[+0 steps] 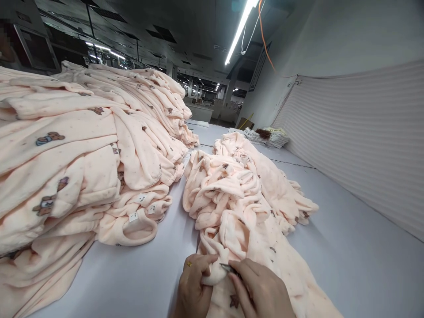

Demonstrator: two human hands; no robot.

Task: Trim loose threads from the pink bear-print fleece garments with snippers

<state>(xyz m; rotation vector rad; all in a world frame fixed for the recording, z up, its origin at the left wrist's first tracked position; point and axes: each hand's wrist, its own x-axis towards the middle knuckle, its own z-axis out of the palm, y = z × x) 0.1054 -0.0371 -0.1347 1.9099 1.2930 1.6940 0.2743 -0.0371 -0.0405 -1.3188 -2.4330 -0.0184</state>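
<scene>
Left hand (192, 285) fingers pinch fold of peach garment (232, 221). Right hand (261, 289) fingers hold small metal snips (228, 267), tips at pinched fold, between both hands. Garment's long axis runs away from fingers across desk (347, 247). Folded stack (76, 154) well left.

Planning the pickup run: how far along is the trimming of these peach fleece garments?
Done, it seems: the tall folded stacks at left. In hand: the left hand pinches a garment edge while the right hand works a small metal snipper on it. Apparently left: the loose heap ahead on the table.
</scene>
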